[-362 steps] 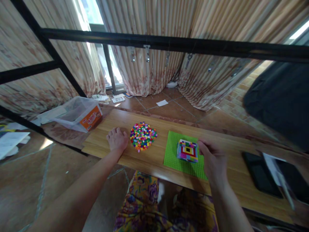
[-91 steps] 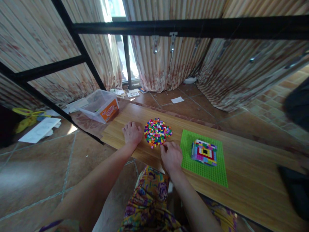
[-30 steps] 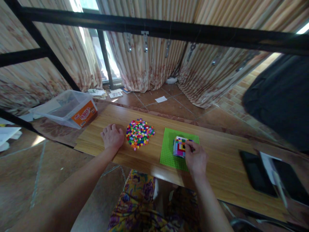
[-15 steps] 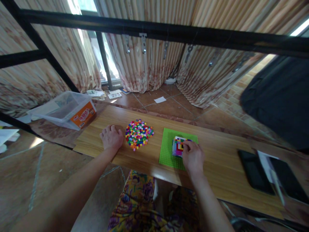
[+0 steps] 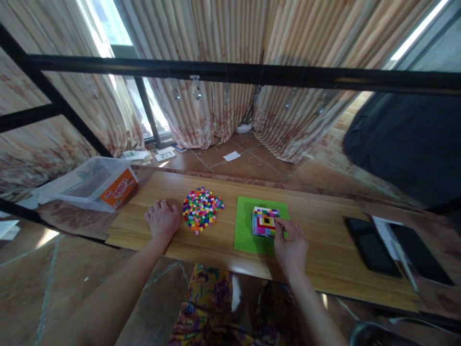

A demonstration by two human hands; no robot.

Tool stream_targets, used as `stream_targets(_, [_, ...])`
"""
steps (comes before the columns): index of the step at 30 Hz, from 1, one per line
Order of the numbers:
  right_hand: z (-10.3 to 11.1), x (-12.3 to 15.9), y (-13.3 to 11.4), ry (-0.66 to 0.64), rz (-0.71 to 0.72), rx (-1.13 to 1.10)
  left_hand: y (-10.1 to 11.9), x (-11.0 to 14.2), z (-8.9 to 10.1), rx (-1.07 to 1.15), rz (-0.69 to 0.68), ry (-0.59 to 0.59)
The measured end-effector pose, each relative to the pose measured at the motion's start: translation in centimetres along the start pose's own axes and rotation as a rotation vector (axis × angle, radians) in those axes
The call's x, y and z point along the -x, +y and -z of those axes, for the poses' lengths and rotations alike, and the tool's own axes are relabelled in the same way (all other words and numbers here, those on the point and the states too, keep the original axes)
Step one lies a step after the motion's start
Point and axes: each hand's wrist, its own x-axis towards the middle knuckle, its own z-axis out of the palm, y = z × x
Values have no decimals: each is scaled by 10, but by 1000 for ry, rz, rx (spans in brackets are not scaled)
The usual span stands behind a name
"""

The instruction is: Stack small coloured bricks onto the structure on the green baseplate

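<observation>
A square block build (image 5: 265,222), its top ringed in bright colours around a small dark centre, sits on a green baseplate (image 5: 244,230). At its right edge is my right hand (image 5: 291,245), thumb and forefinger pinched together against or just beside it; whatever is between the fingertips is hidden. My left hand (image 5: 163,220) rests palm down on the wooden board (image 5: 216,250), fingers loosely spread and holding nothing. Just right of that hand lies a heap of tiny multicoloured bricks (image 5: 202,209).
A clear plastic bin (image 5: 90,182) with an orange label stands left of the board. Two dark tablet-like slabs (image 5: 370,245) and white paper lie at the right end. A black metal rail (image 5: 230,72) crosses above, before striped curtains (image 5: 201,115).
My right hand has drawn back slightly to the right, uncovering more of the build's top. The left hand stays on the board. The whole view has tilted and shifted a little.
</observation>
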Motion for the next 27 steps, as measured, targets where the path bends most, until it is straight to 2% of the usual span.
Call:
stream_targets(4, [8,8,-9,-14,-25,-55,-2,1,0,4,-26,8])
stream_targets(7, [3,23,-25,-64,2,-134,-3,2,-1,-24,-32,10])
stream_targets(13, [-35,63,-70,-309,182,-275,-1,2,-5,-10,12,-12])
stream_targets(18, [-69,69,-98,-450,262,-274,-1,4,-4,-14,11,-10])
stream_targets(22, [-90,64,-117,-493,296,-248,0,5,-3,-12,8,-12])
stream_targets(27, [-109,63,-130,-495,314,-105,-1,5,-3,-9,2,-16])
